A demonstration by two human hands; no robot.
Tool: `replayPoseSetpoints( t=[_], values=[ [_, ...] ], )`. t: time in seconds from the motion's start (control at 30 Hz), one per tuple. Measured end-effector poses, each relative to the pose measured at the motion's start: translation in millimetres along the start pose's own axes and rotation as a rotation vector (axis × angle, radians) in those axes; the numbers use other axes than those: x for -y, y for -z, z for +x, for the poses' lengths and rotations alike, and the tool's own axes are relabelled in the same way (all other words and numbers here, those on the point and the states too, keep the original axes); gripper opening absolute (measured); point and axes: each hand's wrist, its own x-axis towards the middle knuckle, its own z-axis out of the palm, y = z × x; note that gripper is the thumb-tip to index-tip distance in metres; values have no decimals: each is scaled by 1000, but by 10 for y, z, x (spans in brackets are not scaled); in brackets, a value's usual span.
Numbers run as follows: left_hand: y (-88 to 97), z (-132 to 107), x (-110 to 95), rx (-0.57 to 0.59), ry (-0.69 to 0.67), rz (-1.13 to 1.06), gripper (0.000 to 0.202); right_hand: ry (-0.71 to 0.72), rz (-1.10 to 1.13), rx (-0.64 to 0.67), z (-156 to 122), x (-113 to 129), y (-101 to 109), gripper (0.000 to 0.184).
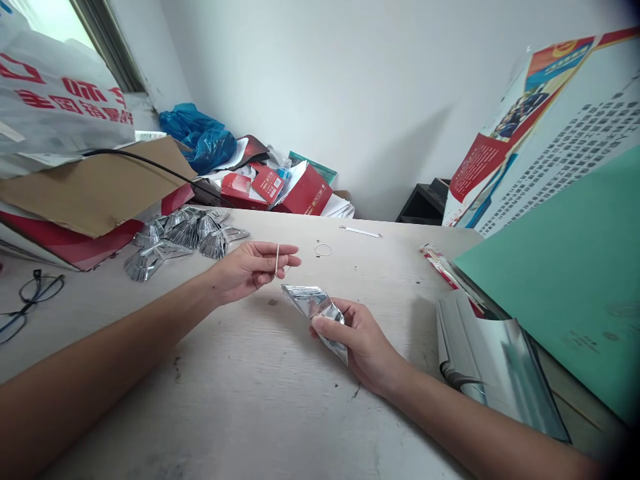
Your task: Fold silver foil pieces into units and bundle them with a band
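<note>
My left hand (250, 270) has a thin white rubber band (277, 260) looped over its fingers, with the thumb pressed against them. To its right, my right hand (363, 340) grips a folded piece of silver foil (313, 301) between thumb and fingers, its pleated end pointing up and left towards the left hand. Band and foil are apart. Another white rubber band (323, 249) lies on the table just beyond the hands. Several fan-shaped silver foil pieces (150, 260) sit in a group behind my left hand.
A stack of silver foil sheets (480, 347) lies at the right beside a green board (565, 280). A white strip (361, 232) rests at the back of the table (240, 407). Cardboard (100, 190), red boxes (305, 190) and a black cable (150, 163) crowd the back left; glasses (35, 300) lie at far left.
</note>
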Motion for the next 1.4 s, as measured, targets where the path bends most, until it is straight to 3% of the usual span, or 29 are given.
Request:
replayPoseSetpoints(
  t=[0.13,0.27,0.37,0.53,0.8,0.97,1.23,1.4],
  values=[
    [58,-16,-95,-5,-39,139,28,1,49,-9,-2,40,-13,41],
    [85,-95,-223,125,-79,358,44,-14,73,-28,1,66,-12,42],
    [14,-202,-332,177,-73,505,55,-33,94,-33,7,64,-2,43],
    [-110,-327,-428,142,-172,520,57,-45,119,-20,10,57,14,43],
    [-5,-190,-175,265,-96,418,64,-54,147,-18,17,57,34,43],
    [-131,-202,-73,350,-79,373,68,-57,121,-13,17,67,18,43],
    [-304,-331,-134,378,-136,616,72,-7,54,43,-6,52,-16,40],
    [-358,-391,-138,366,-233,881,66,11,-98,65,-5,-15,5,38]
  ],
)
